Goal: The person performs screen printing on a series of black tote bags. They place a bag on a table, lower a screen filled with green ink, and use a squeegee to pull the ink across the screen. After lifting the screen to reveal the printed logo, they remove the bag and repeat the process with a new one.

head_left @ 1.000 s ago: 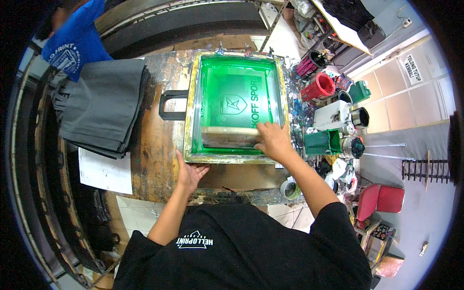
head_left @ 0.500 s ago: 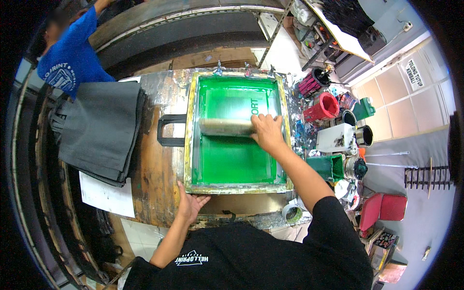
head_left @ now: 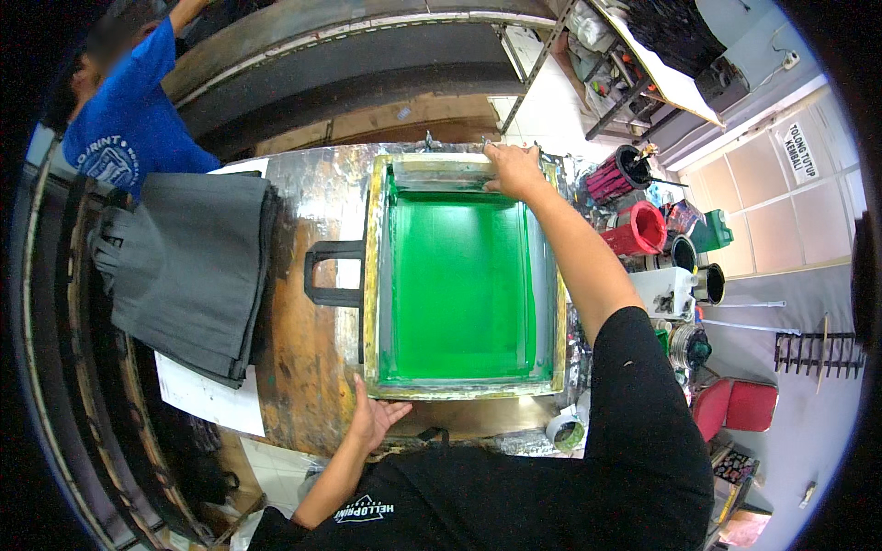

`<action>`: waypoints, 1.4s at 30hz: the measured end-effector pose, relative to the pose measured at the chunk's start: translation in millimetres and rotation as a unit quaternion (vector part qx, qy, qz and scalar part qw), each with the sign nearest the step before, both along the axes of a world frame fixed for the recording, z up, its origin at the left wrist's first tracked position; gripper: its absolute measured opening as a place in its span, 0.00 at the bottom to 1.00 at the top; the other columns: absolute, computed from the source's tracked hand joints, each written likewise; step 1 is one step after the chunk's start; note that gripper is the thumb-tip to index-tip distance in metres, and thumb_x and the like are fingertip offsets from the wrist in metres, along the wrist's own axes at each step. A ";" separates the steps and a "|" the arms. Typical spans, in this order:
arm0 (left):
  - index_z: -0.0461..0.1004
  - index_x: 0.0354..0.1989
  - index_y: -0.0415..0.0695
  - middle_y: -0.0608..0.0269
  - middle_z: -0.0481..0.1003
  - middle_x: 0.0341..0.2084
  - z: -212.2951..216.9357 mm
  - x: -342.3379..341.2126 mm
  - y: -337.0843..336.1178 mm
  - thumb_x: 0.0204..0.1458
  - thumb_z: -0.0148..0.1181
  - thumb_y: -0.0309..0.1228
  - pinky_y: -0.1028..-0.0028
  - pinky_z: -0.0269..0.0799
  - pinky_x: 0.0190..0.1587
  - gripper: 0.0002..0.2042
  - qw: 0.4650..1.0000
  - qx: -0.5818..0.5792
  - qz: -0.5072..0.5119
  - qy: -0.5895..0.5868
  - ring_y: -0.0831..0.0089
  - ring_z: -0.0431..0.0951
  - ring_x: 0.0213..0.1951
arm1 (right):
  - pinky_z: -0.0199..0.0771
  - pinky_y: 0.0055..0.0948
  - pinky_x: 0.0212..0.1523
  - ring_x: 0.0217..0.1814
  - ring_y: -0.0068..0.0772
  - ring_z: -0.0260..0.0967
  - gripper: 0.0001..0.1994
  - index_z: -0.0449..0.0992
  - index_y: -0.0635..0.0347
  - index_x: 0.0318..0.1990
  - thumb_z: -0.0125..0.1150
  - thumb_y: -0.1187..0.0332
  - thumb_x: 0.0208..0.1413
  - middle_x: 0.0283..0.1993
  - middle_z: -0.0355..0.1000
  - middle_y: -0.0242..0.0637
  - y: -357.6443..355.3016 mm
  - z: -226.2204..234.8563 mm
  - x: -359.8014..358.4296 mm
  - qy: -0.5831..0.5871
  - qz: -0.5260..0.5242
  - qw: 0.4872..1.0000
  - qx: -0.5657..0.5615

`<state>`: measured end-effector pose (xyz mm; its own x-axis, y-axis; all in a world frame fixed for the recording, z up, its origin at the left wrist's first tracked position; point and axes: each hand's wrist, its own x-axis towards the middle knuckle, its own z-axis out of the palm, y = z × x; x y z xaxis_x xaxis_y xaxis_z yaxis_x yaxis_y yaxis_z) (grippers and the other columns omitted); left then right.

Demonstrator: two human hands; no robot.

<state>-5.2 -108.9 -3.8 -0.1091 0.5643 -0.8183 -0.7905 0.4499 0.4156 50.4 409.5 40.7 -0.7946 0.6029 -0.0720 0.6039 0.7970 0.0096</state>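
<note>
A screen printing frame with a yellowed rim and green mesh lies on the worktable. At its far end my right hand is closed round a squeegee, partly hidden by my fingers and lying along the inner far edge. By the near left corner is my left hand, thumb up against the frame and fingers stretched out beneath its near edge. A dark fabric handle sticks out from under the frame's left side; whatever it belongs to is hidden.
Dark grey fabric bags are stacked at the left, over white paper. Along the right stand a red tub, a white container and several ink pots. A tape roll lies near the front edge. A person in blue stands far left.
My right hand has pushed the squeegee from mid-frame to the far end, leaving the mesh evenly green. My left hand stays at the near left corner. The whole view has shifted slightly.
</note>
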 end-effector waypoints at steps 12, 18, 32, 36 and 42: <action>0.77 0.47 0.39 0.53 0.76 0.37 60.3 -76.3 126.2 0.53 0.72 0.46 0.60 0.71 0.46 0.23 0.620 0.170 -0.189 0.743 0.56 0.76 0.42 | 0.58 0.49 0.56 0.52 0.41 0.67 0.29 0.71 0.48 0.48 0.76 0.73 0.34 0.45 0.69 0.34 -89.7 -40.4 62.4 0.187 -0.022 0.977 0.105; 0.70 0.62 0.44 0.50 0.69 0.55 51.6 -102.5 256.9 0.50 0.70 0.54 0.53 0.62 0.59 0.36 0.392 0.197 -0.217 0.872 0.51 0.67 0.57 | 0.58 0.52 0.58 0.52 0.37 0.68 0.24 0.74 0.47 0.49 0.72 0.73 0.40 0.44 0.70 0.31 -72.4 -35.7 46.2 0.204 -0.017 0.970 0.135; 0.73 0.33 0.43 0.56 0.74 0.32 1.6 -145.5 377.6 0.54 0.61 0.58 0.57 0.69 0.44 0.25 0.321 0.142 -0.227 0.908 0.56 0.74 0.39 | 0.62 0.50 0.51 0.52 0.39 0.70 0.28 0.72 0.46 0.54 0.76 0.64 0.42 0.46 0.72 0.32 -26.6 -35.0 19.4 0.119 -0.008 0.980 0.160; 0.73 0.33 0.43 0.57 0.73 0.32 0.9 -140.0 366.0 0.53 0.62 0.57 0.59 0.70 0.42 0.25 0.304 0.145 -0.240 0.911 0.57 0.74 0.38 | 0.63 0.49 0.50 0.51 0.37 0.70 0.25 0.73 0.44 0.53 0.73 0.64 0.45 0.45 0.72 0.31 -37.2 -40.3 26.7 0.098 -0.015 0.980 0.174; 0.72 0.31 0.44 0.58 0.71 0.31 0.4 -92.5 276.9 0.51 0.66 0.56 0.61 0.71 0.40 0.24 0.319 0.131 -0.266 0.900 0.59 0.73 0.37 | 0.64 0.47 0.49 0.47 0.37 0.70 0.16 0.76 0.46 0.50 0.63 0.68 0.52 0.40 0.71 0.32 -124.3 -39.9 75.3 0.118 -0.004 0.983 0.141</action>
<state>-97.6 167.9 -3.3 -0.1006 0.9183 0.3830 0.9947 0.0845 0.0587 125.7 285.2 0.8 -0.7636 0.5795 0.2849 0.6227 0.7776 0.0872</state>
